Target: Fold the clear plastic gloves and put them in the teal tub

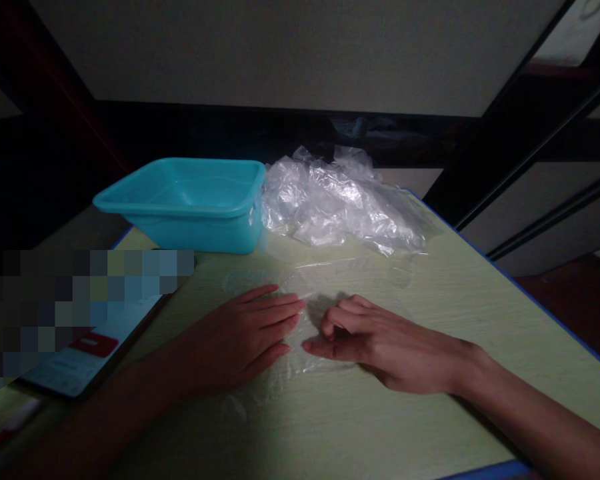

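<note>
One head-worn camera looks forward and down, close over the table [455, 313], facing the wall [300, 53]

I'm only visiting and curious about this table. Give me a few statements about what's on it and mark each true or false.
1. The left hand lies flat, palm down, on a clear plastic sheet. True.
2. The tub is red. False: it is turquoise.
3. A crumpled pile of clear plastic lies right beside the tub. True.
4. The right hand holds scissors. False: it holds no tool; its fingers are curled over the sheet.
5. The table has a pale green top with a blue edge. True.
</note>
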Motion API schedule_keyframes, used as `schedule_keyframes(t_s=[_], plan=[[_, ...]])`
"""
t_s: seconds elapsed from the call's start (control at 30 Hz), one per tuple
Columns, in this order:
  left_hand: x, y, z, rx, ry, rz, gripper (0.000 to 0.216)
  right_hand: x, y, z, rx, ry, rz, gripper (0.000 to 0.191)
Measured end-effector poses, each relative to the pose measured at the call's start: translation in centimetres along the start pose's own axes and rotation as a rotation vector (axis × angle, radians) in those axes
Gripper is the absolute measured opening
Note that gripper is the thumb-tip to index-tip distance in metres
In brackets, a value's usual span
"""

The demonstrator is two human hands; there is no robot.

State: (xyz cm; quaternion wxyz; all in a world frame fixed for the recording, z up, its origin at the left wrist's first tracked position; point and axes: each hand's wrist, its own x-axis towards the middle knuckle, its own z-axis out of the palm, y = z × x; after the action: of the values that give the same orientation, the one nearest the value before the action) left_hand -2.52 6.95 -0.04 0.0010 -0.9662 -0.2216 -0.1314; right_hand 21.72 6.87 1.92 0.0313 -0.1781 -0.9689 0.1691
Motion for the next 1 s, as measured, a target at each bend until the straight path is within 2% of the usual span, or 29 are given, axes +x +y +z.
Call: schedule_keyframes(t_s=[0.17, 0.43, 0.5, 0.6, 0.73, 0.83, 0.9, 1.0], plan=[[0.1, 0.0, -0.1, -0.042, -0.005, -0.021, 0.033, -0.3, 0.1, -0.7, 0.110, -0.047, 0.003, 0.045], [0.1, -0.1, 0.1, -0.092, 0.006, -0.017, 0.032, -0.5, 0.3, -0.8, 0.105, -0.003, -0.044, 0.031], [0.1, -0.1, 0.0, -0.072, -0.003, -0.015, 0.032, -0.5, 0.2, -0.7, 0.104, 0.037, -0.073, 0.030], [0.2, 0.1, 0.0, -0.042, 0.002, -0.029, 0.032, -0.5, 0.1, -0.5, 0.081, 0.177, -0.101, 0.034], [0.4, 0.9, 0.2, 0.028, 0.091, -0.173, 0.035, 0.0, 0.2, 0.2, -0.016, 0.359, 0.075, 0.036], [0.7, 1.8, 0.7, 0.083, 0.141, -0.311, 0.040, 0.7, 0.3, 0.9, -0.087, 0.413, 0.224, 0.039], [0.8, 2.4, 1.1, 0.085, 0.115, -0.342, 0.044, 1.2, 0.3, 1.4, -0.105, 0.385, 0.274, 0.043], [0.8, 3.0, 1.7, 0.068, 0.056, -0.344, 0.052, 1.8, 0.2, 2.0, -0.116, 0.270, 0.304, 0.050]])
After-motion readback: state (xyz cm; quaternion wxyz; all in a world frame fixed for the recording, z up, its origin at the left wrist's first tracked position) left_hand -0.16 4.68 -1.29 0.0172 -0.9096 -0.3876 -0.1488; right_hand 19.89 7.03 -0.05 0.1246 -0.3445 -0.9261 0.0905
